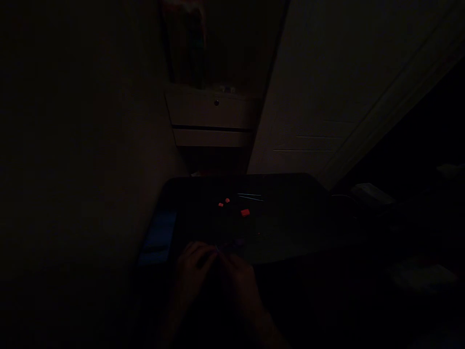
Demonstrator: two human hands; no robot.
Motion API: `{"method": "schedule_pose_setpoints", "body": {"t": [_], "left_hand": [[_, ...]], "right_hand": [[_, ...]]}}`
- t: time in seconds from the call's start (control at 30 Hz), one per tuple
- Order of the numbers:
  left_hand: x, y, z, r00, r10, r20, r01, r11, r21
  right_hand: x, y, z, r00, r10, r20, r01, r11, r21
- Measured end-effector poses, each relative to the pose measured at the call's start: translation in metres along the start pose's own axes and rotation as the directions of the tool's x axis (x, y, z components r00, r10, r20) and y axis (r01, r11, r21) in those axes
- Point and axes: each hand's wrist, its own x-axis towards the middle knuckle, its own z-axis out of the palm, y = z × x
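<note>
The view is very dark. My left hand (193,264) and my right hand (240,277) meet at the near edge of a dark table. Both are closed, fingertips pinched around a small purplish piece (216,251) with a thin pale glint. What kind of thing it is, I cannot make out. Just beyond my right fingers lies a dim purple item (238,242), with a dark strand-like shape running toward my hands. Farther back are two small red-orange pieces, one (221,204) beside the other (227,200), and a larger red-orange block (245,212).
Two thin shiny rods in a narrow V (250,196) lie toward the back of the table (290,194). A flat bluish panel (158,237) is at the left edge. Behind stands a cabinet with drawers (214,114), beside a pale door-like panel (308,97).
</note>
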Motion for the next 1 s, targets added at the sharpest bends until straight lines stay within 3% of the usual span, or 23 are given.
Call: {"method": "schedule_pose_setpoints", "body": {"t": [0.47,1.0], "left_hand": [[-0.001,0.000,0.001,1.000,-0.024,0.009,0.024,0.999,0.026],[-0.001,0.000,0.001,0.998,-0.067,0.011,0.067,0.997,-0.026]], "right_hand": [[0.004,-0.008,-0.019,0.983,-0.056,0.177,0.061,0.998,-0.020],[0.011,-0.011,-0.022,0.973,0.071,0.218,-0.079,0.996,0.028]]}}
